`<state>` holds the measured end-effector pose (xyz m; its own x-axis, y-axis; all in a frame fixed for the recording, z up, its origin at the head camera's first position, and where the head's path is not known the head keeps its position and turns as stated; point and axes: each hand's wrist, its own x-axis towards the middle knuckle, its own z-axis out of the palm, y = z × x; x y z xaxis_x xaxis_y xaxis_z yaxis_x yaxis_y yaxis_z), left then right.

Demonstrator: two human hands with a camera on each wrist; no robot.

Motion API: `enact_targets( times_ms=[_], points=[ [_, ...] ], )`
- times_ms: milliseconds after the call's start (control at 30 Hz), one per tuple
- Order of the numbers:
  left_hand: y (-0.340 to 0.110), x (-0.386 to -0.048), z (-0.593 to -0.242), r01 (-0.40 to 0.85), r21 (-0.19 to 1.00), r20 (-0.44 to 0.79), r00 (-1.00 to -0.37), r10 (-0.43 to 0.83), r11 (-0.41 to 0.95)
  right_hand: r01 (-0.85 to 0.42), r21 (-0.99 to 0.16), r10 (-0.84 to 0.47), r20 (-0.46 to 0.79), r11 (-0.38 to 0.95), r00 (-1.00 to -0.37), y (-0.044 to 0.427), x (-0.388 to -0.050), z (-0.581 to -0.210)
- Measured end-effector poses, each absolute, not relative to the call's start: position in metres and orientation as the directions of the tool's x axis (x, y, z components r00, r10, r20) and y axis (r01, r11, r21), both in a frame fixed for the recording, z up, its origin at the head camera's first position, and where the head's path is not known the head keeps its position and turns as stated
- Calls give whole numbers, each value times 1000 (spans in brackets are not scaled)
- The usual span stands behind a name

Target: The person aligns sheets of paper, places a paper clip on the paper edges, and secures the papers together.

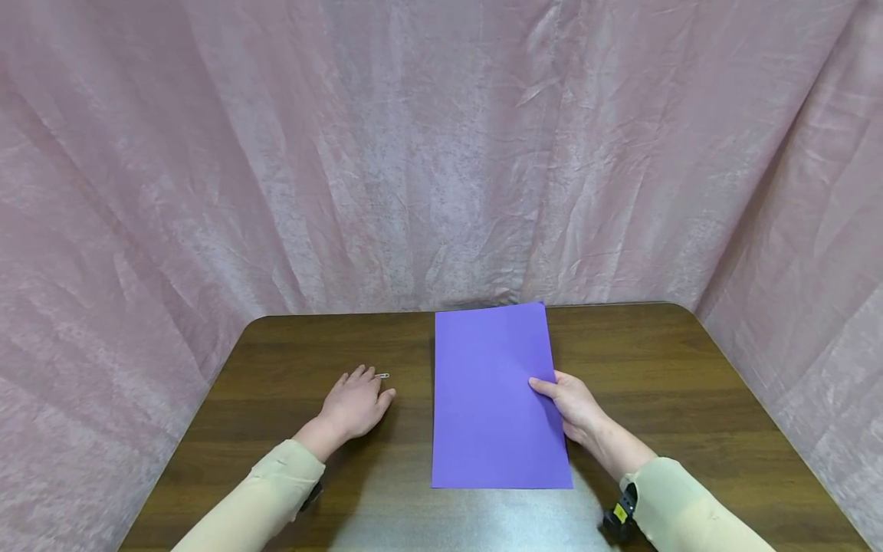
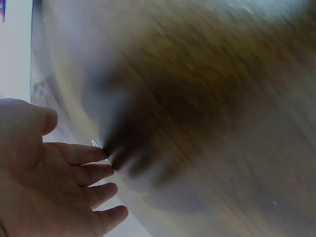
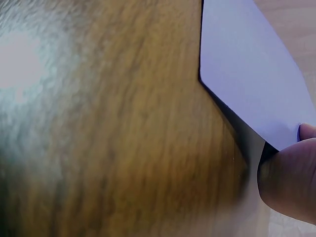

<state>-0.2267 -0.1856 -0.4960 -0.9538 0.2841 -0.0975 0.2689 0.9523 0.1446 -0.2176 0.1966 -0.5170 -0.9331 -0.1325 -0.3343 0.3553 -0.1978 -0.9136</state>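
Note:
A sheet of purple paper (image 1: 493, 406) lies upright on the wooden table, a little right of its middle. My right hand (image 1: 571, 402) pinches its right edge, thumb on the upper face and the other fingers underneath. In the right wrist view the held edge of the paper (image 3: 252, 74) is lifted off the wood. Left of the paper, my left hand (image 1: 355, 402) is palm down with its fingers extended. By its index fingertip lies a small wire clip (image 1: 382, 376), perhaps a paper clip or safety pin, partly hidden in the head view. Whether the fingers touch it I cannot tell.
The brown wooden table (image 1: 276, 368) has rounded far corners. Pink velvet curtains (image 1: 441, 153) hang close behind its far edge and along the sides. A dark strap with a small device (image 1: 621, 512) is on the right wrist.

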Motion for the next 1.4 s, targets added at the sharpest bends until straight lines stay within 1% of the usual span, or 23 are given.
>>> enact_targets(
  times_ms=[200,367,467,567,633,733,867,1000,1200,1400],
  points=[
    [-175,-221,-495,261,154,-120,-952,280,953,353,-916,-127,-334,-192,-934,198,-217,-517],
    [-172,-221,-494,264,160,-116,-952,283,951,355,-914,-131,-335,-197,-933,198,-217,-517],
    [-174,-223,-495,275,155,-82,-954,290,949,356,-914,-130,-335,-198,-933,198,-218,-518],
    [-179,-229,-494,274,165,-21,-959,281,947,355,-914,-126,-336,-194,-933,198,-218,-518],
    [-183,-234,-493,262,194,24,-965,263,945,356,-914,-123,-338,-192,-933,198,-219,-518],
    [-191,-244,-494,224,252,57,-975,216,942,357,-914,-120,-339,-192,-933,198,-219,-518],
    [-201,-258,-498,182,322,37,-983,180,929,358,-913,-123,-339,-196,-933,198,-218,-519],
    [-205,-266,-502,163,366,8,-985,172,916,359,-913,-123,-340,-195,-932,197,-218,-521],
    [-203,-271,-505,136,399,-15,-988,155,907,361,-912,-124,-342,-197,-932,195,-218,-521],
    [-200,-273,-505,113,404,-23,-991,133,908,363,-911,-116,-346,-198,-931,195,-217,-520]
  ],
)
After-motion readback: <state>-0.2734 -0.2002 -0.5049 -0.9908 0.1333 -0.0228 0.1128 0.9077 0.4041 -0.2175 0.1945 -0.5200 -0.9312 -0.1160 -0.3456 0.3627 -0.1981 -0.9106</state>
